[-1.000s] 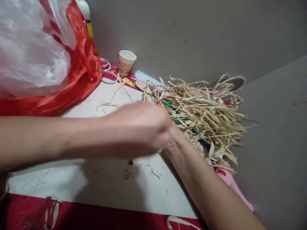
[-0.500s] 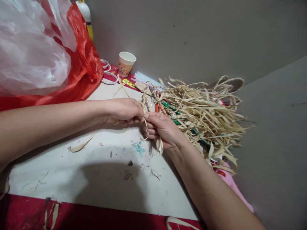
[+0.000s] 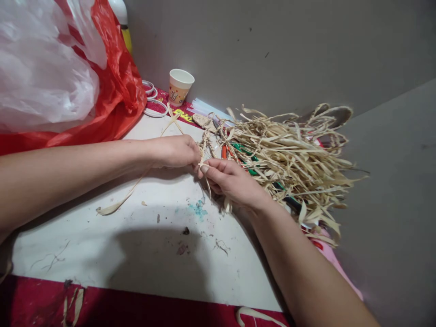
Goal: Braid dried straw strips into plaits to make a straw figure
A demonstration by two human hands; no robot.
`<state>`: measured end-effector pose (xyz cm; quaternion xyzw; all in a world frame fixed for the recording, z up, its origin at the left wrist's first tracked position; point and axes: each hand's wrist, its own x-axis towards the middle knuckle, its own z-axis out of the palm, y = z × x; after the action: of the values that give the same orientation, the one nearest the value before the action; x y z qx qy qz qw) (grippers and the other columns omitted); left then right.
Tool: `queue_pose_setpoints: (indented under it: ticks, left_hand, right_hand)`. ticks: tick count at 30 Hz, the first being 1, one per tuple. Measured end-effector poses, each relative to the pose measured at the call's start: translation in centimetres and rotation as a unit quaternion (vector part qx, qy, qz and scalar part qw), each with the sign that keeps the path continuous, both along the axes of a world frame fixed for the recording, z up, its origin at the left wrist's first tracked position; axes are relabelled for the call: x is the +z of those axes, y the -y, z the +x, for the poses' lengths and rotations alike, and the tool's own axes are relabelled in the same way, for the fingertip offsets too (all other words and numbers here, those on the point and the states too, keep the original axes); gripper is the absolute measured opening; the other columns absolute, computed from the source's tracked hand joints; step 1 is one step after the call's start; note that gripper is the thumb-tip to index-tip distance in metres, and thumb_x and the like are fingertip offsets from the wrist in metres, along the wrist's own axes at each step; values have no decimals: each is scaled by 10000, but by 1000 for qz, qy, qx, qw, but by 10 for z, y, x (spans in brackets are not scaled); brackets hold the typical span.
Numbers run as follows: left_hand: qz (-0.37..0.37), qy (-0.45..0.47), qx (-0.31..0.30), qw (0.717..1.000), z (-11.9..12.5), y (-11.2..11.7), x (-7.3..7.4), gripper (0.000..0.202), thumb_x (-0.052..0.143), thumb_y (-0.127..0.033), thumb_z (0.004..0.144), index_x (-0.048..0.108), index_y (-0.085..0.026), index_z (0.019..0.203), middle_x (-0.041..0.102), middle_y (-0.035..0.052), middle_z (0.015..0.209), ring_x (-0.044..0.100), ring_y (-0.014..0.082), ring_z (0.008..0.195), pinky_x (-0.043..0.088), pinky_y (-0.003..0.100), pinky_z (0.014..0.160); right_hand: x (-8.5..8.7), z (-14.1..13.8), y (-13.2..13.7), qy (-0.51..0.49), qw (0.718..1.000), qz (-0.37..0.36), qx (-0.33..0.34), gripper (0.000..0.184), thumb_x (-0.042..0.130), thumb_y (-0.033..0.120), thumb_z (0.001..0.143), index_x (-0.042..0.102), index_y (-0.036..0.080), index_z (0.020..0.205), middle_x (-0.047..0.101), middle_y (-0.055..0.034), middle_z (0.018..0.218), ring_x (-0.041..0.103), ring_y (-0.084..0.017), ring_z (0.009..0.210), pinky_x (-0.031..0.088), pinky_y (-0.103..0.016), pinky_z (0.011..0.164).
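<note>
My left hand (image 3: 179, 151) is closed with its fingers curled down, at the near end of a braided straw cord (image 3: 204, 141). Its fingertips are partly hidden, but the cord runs into them. My right hand (image 3: 230, 179) meets it from the right, thumb and forefinger pinching a thin straw strand (image 3: 208, 186) whose end hangs below. A flat pale end of straw (image 3: 227, 205) shows beneath the right hand. From under the left hand, a loose straw strip (image 3: 117, 206) trails toward the near left over the white board (image 3: 143, 254).
A big heap of dried straw (image 3: 296, 159) lies at right, over green-handled (image 3: 252, 171) and orange-handled (image 3: 224, 152) tools. Behind stand a paper cup (image 3: 180, 88), white rings (image 3: 156, 109) and clear sticks (image 3: 211, 111). Red and white plastic bags (image 3: 126, 86) fill the left. A grey wall (image 3: 272, 54) rises behind.
The right hand has shifted slightly left and now pinches higher at the left fingertips. The strand's loop beneath the fingers has turned into a hanging end.
</note>
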<state>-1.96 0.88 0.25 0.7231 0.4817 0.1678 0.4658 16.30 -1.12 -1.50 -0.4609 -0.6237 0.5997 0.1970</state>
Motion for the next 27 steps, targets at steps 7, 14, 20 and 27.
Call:
queue_pose_setpoints:
  ticks: [7, 14, 20, 27]
  left_hand:
    - [-149, 63, -34, 986, 0, 3, 2, 165, 507, -201, 757, 595, -173, 621, 280, -76, 394, 190, 67, 343, 124, 236, 363]
    - [-197, 94, -7, 976, 3, 4, 2, 147, 536, -196, 759, 583, -169, 622, 264, -84, 421, 193, 57, 353, 135, 226, 369]
    - [-201, 111, -13, 973, 3, 3, -2, 155, 536, -208, 765, 597, -164, 630, 250, -86, 420, 182, 58, 356, 138, 234, 372]
    - [-148, 79, 28, 985, 7, 8, -1, 147, 512, -143, 721, 556, -173, 585, 282, -81, 351, 206, 63, 326, 126, 233, 358]
  right_hand:
    - [10, -2, 3, 127, 977, 169, 30, 209, 491, 294, 849, 587, 159, 722, 390, 46, 527, 316, -89, 474, 255, -209, 448]
    - [12, -4, 5, 173, 945, 273, 53, 236, 454, 230, 852, 505, 175, 629, 436, 25, 550, 380, -114, 538, 287, -234, 528]
    - [9, -1, 5, 231, 912, 329, 83, 206, 413, 206, 864, 480, 182, 671, 478, 11, 594, 418, -121, 561, 297, -237, 562]
    - [11, 0, 6, 291, 888, 339, 106, 232, 388, 269, 891, 436, 190, 678, 476, -1, 618, 412, -131, 582, 287, -251, 572]
